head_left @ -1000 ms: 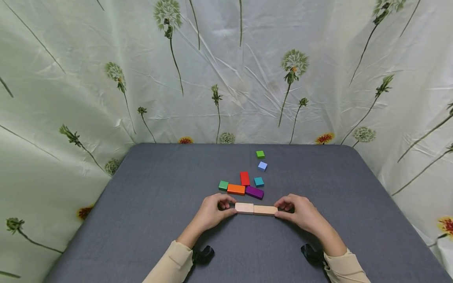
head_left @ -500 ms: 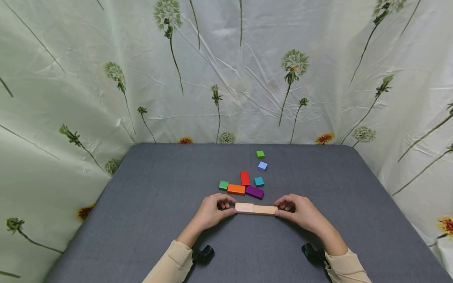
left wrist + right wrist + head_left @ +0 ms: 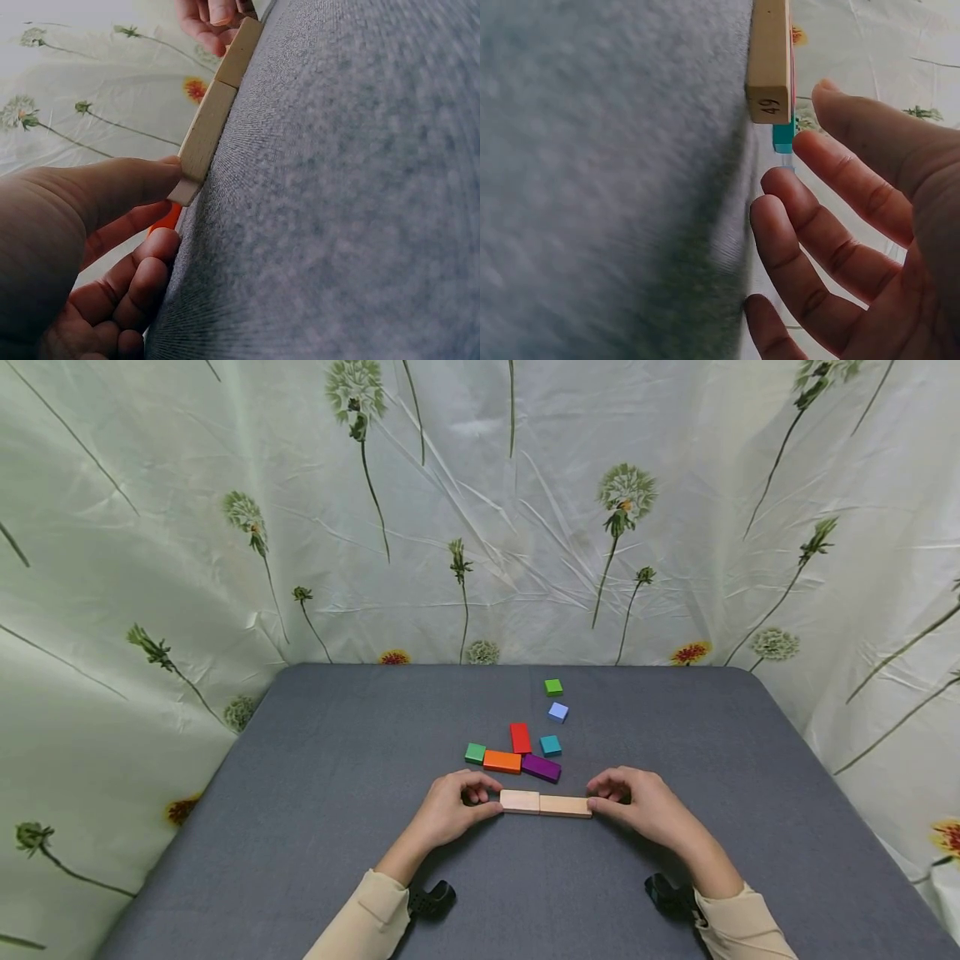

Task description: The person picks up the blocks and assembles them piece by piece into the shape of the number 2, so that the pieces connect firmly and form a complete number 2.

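Observation:
Two plain wooden blocks lie end to end on the grey cloth in the head view: a left wooden block [image 3: 520, 802] and a right wooden block [image 3: 566, 807]. My left hand [image 3: 452, 810] pinches the outer end of the left one, thumb on the near side and index finger behind, as the left wrist view shows. Beside the other end, my right hand [image 3: 647, 806] has its thumb and fingers spread apart and holds nothing. In the right wrist view a gap separates the thumb [image 3: 847, 112] from the right block's end, which bears a printed number.
Just beyond the wooden pair lie an orange block [image 3: 502, 762], a purple block [image 3: 541, 767], a red block [image 3: 521, 737] and a green cube [image 3: 475, 753]. Farther back are teal [image 3: 551, 746], light blue [image 3: 557, 712] and lime green [image 3: 553, 687] blocks. A flowered curtain [image 3: 525, 527] hangs behind the table.
My right hand has let go of the right wooden block and shifted slightly right, its fingers opening. The left hand and both wooden blocks hold their places.

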Motion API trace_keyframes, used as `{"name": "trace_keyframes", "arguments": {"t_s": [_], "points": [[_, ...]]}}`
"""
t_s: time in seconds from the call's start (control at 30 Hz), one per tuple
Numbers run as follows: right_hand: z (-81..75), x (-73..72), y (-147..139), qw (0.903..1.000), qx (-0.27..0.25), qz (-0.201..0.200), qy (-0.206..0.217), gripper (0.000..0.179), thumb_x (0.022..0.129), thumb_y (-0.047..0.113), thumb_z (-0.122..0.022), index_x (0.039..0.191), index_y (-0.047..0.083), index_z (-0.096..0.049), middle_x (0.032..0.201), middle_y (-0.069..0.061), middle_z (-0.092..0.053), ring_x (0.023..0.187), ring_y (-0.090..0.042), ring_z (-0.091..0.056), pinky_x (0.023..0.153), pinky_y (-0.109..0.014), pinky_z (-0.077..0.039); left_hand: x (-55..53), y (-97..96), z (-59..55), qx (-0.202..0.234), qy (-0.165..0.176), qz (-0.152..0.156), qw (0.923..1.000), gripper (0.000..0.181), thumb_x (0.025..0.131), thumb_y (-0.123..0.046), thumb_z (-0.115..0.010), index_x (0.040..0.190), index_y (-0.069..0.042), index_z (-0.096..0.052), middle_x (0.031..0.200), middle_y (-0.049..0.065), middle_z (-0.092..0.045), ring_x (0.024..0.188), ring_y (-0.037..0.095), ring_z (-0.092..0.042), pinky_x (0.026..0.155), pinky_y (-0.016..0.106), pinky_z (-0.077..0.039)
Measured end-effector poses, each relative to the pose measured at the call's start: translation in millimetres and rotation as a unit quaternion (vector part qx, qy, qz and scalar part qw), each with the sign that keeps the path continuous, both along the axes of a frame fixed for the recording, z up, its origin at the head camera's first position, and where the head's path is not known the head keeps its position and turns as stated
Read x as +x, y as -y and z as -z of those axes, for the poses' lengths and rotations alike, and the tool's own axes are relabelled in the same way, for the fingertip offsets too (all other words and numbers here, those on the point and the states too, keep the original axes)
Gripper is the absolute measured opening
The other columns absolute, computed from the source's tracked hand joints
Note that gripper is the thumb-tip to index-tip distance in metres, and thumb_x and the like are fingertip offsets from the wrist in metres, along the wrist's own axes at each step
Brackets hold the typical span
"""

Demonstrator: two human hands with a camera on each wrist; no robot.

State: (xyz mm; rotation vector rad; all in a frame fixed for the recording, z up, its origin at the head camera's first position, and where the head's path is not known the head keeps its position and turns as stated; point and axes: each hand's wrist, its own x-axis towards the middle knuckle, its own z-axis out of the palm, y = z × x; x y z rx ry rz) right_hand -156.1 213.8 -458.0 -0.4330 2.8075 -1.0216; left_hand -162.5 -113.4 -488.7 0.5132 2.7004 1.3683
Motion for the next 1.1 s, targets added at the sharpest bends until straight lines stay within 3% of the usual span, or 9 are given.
{"name": "trace_keyframes", "arguments": {"t_s": [0.4, 0.83, 1.1], "points": [[-17.2, -17.4, 9, 0.9987, 0.033, -0.029, -0.027, 0.019, 0.097, 0.025, -0.082, 0.111, 0.013, -0.079, 0.095, 0.004, -0.072, 0.084, -0.008, -0.062, 0.075, -0.030, -0.052, 0.3, 0.2, 3.4, 0.000, -0.002, -0.002, 1.0000, 0.016, 0.090, -0.022, -0.089, 0.105, -0.020, -0.082, 0.085, -0.007, -0.064, 0.079, 0.007, -0.055, 0.073, 0.024, -0.043], [-35.1, -49.0, 53, 0.9931, 0.081, -0.085, -0.014, 0.025, 0.095, 0.030, -0.084, 0.114, 0.014, -0.080, 0.094, 0.003, -0.072, 0.081, -0.010, -0.061, 0.071, -0.031, -0.052, -0.3, 0.5, 3.5, 0.003, 0.002, -0.001, 1.0000, 0.017, 0.090, -0.023, -0.089, 0.105, -0.021, -0.082, 0.085, -0.006, -0.065, 0.079, 0.008, -0.055, 0.073, 0.024, -0.043], [-35.1, -61.8, 75, 0.9836, 0.127, -0.120, -0.045, 0.026, 0.094, 0.028, -0.085, 0.116, 0.014, -0.081, 0.090, 0.002, -0.069, 0.075, -0.010, -0.056, 0.065, -0.026, -0.046, -0.2, 0.8, 2.1, 0.004, 0.004, 0.001, 1.0000, 0.016, 0.091, -0.022, -0.088, 0.106, -0.020, -0.082, 0.086, -0.006, -0.065, 0.080, 0.008, -0.055, 0.074, 0.024, -0.043]]}}
